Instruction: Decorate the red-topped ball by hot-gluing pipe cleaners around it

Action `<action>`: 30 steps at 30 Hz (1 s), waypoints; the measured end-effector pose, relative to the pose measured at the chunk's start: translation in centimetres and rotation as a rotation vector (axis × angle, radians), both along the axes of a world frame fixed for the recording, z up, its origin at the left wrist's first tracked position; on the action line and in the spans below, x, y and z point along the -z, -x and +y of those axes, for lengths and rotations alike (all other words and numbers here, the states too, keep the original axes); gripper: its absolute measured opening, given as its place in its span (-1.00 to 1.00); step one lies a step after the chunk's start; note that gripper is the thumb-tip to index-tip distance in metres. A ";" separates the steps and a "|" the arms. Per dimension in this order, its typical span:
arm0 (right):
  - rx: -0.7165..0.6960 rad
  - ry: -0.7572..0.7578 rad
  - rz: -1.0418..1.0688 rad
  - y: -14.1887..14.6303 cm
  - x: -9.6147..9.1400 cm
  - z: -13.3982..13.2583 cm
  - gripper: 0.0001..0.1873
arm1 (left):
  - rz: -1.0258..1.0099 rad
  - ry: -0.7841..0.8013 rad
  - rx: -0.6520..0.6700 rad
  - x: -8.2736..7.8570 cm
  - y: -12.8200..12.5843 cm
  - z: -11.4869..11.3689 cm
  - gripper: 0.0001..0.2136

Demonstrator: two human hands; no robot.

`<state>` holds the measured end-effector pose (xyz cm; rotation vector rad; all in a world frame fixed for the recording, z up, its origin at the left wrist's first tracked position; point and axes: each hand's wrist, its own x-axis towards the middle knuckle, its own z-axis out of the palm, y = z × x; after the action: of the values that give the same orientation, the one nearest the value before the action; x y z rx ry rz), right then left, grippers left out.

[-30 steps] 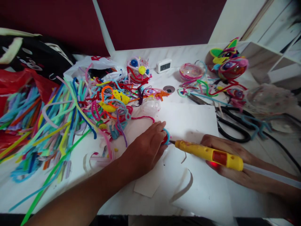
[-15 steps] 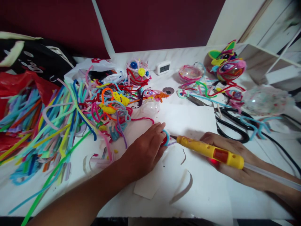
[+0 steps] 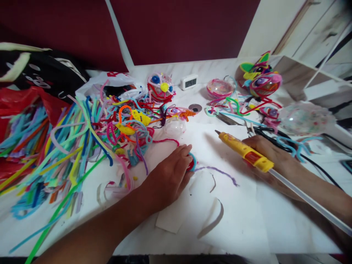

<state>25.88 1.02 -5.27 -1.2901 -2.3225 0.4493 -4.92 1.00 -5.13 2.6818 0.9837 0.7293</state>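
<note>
Head view: right hand [image 3: 272, 157] is drawing gripped glue gun [image 3: 235, 146] toward one o'clock, left hand [image 3: 171, 176] pinching red-blue piece [image 3: 194, 162], gluing seemingly pausing.

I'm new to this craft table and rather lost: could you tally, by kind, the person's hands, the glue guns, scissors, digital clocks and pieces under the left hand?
Hands: 2, left hand and right hand
Glue guns: 1, the yellow glue gun
Scissors: 1 pair
Digital clocks: 1, the white clock
Pieces: 1, the red-and-blue piece
Total: 6

Pipe cleaners [image 3: 82, 128] left, glue gun [image 3: 243, 151] right, clock [image 3: 189, 82] behind paper [image 3: 203, 139]
</note>
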 end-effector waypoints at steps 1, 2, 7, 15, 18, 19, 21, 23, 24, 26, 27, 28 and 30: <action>0.019 -0.024 -0.052 -0.1 -0.1 0.1 -0.70 | -0.005 -0.003 0.001 0.1 0.0 0.0 -0.78; 0.029 -0.051 -0.108 -0.2 -0.2 0.3 -0.70 | -0.008 -0.007 0.003 0.2 0.0 0.1 -0.78; -0.068 -0.238 -0.324 0.0 -0.1 0.8 -0.68 | -0.010 -0.022 0.006 0.6 0.2 0.2 -0.75; -0.170 -0.197 -0.351 -1.4 0.0 0.7 -0.59 | 0.009 -0.031 0.004 0.2 0.1 0.0 -0.77; -0.163 -0.170 -0.289 -1.6 -1.3 0.0 -0.53 | 0.004 -0.029 0.008 0.2 0.1 0.0 -0.77; -0.141 -0.176 -0.244 -1.4 -1.8 -0.3 -0.55 | 0.001 -0.029 0.011 0.3 0.1 0.0 -0.77; -0.096 -0.170 -0.147 -0.4 -3.0 -0.9 -0.63 | -0.004 -0.030 0.013 0.4 0.2 0.1 -0.77; -0.091 -0.136 -0.076 1.2 -3.9 -1.5 -0.70 | -0.002 -0.027 0.010 0.4 0.2 0.1 -0.77; -0.117 -0.108 -0.065 2.1 -4.2 -1.7 -0.71 | 0.001 -0.024 0.008 0.4 0.2 0.1 -0.77; -0.150 -0.107 -0.042 3.9 -4.4 -1.8 -0.72 | 0.002 -0.025 0.005 0.5 0.2 0.1 -0.77; -0.170 -0.111 -0.061 4.8 -4.3 -1.8 -0.70 | -0.001 -0.026 0.007 0.5 0.3 0.1 -0.76; -0.183 -0.134 -0.092 5.5 -4.1 -1.7 -0.68 | -0.006 -0.030 0.010 0.6 0.3 0.1 -0.76; -0.197 -0.152 -0.176 6.8 -3.7 -1.4 -0.65 | -0.014 -0.040 0.017 0.7 0.3 0.2 -0.74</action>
<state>19.11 -0.35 -1.58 -1.0730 -2.5882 0.2222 -5.18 1.16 -5.79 2.7123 0.9519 0.7714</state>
